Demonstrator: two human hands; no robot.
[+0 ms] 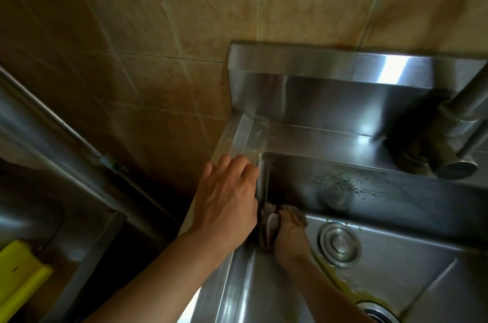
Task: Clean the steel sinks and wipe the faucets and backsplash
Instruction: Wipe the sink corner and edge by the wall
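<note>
A steel sink (396,264) fills the lower right, with a round drain cover (340,243) on its floor and a second drain (377,313) at the bottom edge. My right hand (289,239) is down in the basin's back left corner, gripping a brown cloth (269,225) against the left wall. My left hand (228,198) rests on the sink's left rim, fingers bent over the edge. Yellowish liquid (343,285) streaks the basin floor. A steel faucet (454,138) stands at the right, in front of the steel backsplash (330,90).
Beige tiles (184,19) cover the wall behind and to the left. Dark specks (351,183) dot the basin's back wall. A steel unit (39,138) and a yellow object (23,278) sit at the lower left, across a dark gap.
</note>
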